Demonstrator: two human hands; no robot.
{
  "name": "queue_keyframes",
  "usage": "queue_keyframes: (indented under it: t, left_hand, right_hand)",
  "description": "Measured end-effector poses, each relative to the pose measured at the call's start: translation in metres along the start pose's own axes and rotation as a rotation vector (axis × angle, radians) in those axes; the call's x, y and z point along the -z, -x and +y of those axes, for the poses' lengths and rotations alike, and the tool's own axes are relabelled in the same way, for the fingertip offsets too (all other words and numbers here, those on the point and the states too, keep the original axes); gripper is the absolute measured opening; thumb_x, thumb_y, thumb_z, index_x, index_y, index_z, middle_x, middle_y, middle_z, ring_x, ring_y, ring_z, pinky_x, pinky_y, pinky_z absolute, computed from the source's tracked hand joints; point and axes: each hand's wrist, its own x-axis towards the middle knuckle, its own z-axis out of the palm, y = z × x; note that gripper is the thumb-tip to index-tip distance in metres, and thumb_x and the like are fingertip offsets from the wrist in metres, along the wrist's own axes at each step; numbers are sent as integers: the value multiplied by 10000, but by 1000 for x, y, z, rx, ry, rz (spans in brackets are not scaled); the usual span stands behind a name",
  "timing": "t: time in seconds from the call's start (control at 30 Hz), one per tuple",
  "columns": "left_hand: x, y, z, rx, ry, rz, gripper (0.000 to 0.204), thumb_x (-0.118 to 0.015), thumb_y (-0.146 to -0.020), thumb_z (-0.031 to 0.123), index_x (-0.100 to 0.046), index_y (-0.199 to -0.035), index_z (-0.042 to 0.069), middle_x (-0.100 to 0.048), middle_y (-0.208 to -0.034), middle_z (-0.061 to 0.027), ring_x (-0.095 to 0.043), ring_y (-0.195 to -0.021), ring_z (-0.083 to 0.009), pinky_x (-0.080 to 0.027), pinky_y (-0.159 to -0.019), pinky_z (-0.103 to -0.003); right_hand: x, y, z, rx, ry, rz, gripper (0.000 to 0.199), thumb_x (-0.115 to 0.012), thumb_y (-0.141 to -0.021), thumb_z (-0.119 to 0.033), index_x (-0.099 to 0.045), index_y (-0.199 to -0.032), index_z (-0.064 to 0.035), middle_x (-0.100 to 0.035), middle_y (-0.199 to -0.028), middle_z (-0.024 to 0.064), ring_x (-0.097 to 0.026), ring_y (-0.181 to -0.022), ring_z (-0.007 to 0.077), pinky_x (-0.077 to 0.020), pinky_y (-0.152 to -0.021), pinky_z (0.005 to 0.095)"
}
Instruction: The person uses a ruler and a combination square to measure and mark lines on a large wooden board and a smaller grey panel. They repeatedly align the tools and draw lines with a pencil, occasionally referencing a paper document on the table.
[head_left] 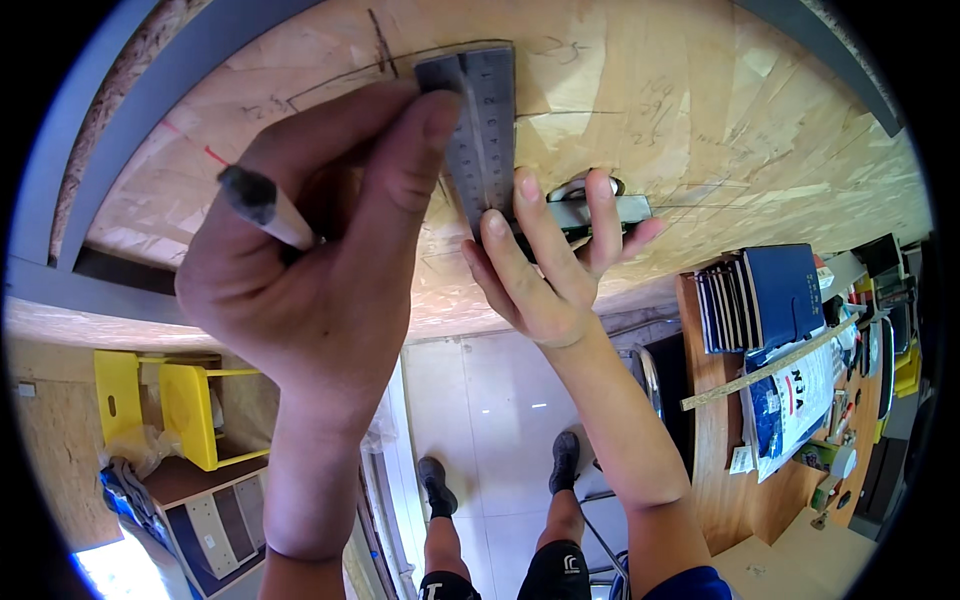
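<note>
My left hand (320,240) is closed around a light-coloured pencil or marker (288,224), its dark end sticking out behind the thumb. The writing tip is hidden by the fingers, which sit at the upper left edge of a metal combination square (490,110). The square's ruled blade lies on a wooden particle board (700,110). With fingers spread, my right hand (550,270) presses the lower end of the blade and holds the square's head (625,210) against the board. Dark pencil lines (380,45) and faint handwriting run across the board around the blade.
Grey curved-looking frame bars (45,260) edge the board at left. Below left are yellow chairs (185,410) and a cabinet (215,520). At right, a wooden desk (705,440) bears blue folders (780,290), a wood strip (760,375) and plastic packets. White tiled floor (500,480) lies below.
</note>
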Motion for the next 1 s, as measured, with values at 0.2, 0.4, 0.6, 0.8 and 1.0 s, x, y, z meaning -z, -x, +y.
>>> queue_keyframes:
  t: [0.2, 0.4, 0.6, 0.8, 1.0]
  left_hand:
    - [4, -1, 1, 8, 38, 35, 200, -778, -825, 78, -705, -991, -6, -733, -863, -86, -694, -761, -104, -538, -698, -174]
    - [12, -3, -4, -82, -51, -36, 192, -763, -831, 74, -708, -1004, 13, -737, -893, -93, -708, -811, -117, -572, -750, -197]
    - [10, -2, -10, -119, -8, -43, 191, -757, -833, 75, -703, -1009, 21, -739, -889, -93, -713, -804, -122, -575, -739, -198]
    - [11, -6, -13, -167, 4, -38, 191, -758, -832, 98, -707, -1006, 39, -742, -857, -77, -718, -776, -118, -566, -703, -190]
    - [7, -4, -10, -137, 13, -18, 207, -759, -833, 113, -696, -1015, 37, -739, -858, -72, -715, -764, -112, -562, -693, -188]
  right_hand:
    - [-8, 1, -9, -12, -6, 18, 159, -716, -812, -191, -691, -959, -247, -675, -1204, -90, -446, -1325, 308, 80, -1179, 545]
    - [-7, 2, -7, 2, -3, 20, 171, -738, -802, -213, -689, -961, -257, -659, -1233, -96, -431, -1339, 303, 67, -1184, 537]
    - [-6, 4, -5, 6, 2, 1, 172, -737, -803, -209, -686, -960, -258, -659, -1234, -99, -423, -1350, 304, 79, -1182, 538]
    - [-9, 2, -8, -2, -15, 20, 173, -732, -806, -206, -684, -965, -253, -664, -1226, -95, -425, -1350, 310, 89, -1178, 545]
    - [-6, 3, -7, -7, -13, 11, 163, -728, -810, -206, -687, -961, -252, -664, -1232, -83, -428, -1348, 309, 91, -1179, 540]
